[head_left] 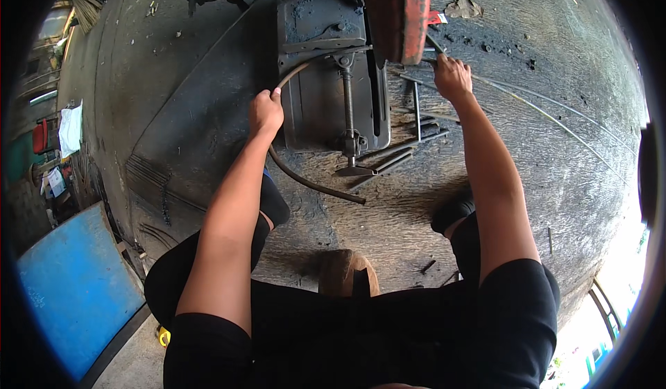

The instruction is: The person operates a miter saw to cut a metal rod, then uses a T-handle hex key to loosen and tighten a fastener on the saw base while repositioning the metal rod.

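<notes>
My left hand (266, 111) is closed around a curved metal rod (316, 182). One end of the rod bends down toward me; the other runs up to the screw clamp (348, 98) on the base (303, 118) of a cut-off saw. Over the base's right side hangs the saw's red guard (415, 18), hiding part of what lies below. My right hand (452, 77) is closed just right of the guard. A dark, narrow piece slants up from its fingers, and I cannot make out what it is.
Several cut metal rods (395, 160) lie right of the saw base, and long thin rods (555, 120) stretch far right. Bent rods (158, 235) rest at the left. A wooden block (347, 271) stands between my legs. A blue panel (76, 285) is at lower left.
</notes>
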Motion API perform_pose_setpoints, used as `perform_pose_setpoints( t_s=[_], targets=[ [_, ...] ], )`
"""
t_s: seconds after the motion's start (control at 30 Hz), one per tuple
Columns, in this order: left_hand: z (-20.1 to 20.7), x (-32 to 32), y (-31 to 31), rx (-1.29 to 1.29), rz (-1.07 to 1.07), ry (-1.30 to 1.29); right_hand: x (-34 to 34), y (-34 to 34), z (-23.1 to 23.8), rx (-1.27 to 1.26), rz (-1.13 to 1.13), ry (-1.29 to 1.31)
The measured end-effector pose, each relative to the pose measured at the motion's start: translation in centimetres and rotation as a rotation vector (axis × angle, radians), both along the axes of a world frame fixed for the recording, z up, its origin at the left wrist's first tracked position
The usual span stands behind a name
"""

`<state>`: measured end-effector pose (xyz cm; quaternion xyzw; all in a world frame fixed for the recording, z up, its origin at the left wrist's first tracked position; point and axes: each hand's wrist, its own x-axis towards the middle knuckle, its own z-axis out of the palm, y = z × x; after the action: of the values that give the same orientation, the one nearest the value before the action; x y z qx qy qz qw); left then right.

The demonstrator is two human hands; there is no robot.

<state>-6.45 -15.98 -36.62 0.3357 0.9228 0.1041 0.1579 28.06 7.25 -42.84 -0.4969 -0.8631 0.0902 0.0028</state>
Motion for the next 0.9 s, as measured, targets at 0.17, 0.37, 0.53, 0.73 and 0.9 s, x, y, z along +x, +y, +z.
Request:
perform_pose_setpoints(
  t_s=[0.17, 0.37, 0.53, 0.73, 0.9],
  targets=[
    [0.7, 0.4, 0.4, 0.023, 0.014, -0.046, 0.3, 0.2, -0.6, 0.031, -0.011, -0.008],
    [1.0, 0.5, 0.6, -0.003, 0.027, -0.040, 0.3, 0.4, -0.1, -0.024, -0.019, -0.005],
    [1.2, 0.9, 0.8, -0.023, 0.027, -0.034, 0.8, 0.3, -0.1, -0.023, -0.014, -0.004],
    [-0.1, 0.6, 0.2, 0.011, 0.008, -0.023, 0.8, -0.4, 0.9, 0.002, -0.037, -0.050],
    [0.3, -0.2, 0.5, -0.035, 0.012, -0.039, 0.3, -3.7, 3.2, 0.156, -0.034, 0.232]
  ],
)
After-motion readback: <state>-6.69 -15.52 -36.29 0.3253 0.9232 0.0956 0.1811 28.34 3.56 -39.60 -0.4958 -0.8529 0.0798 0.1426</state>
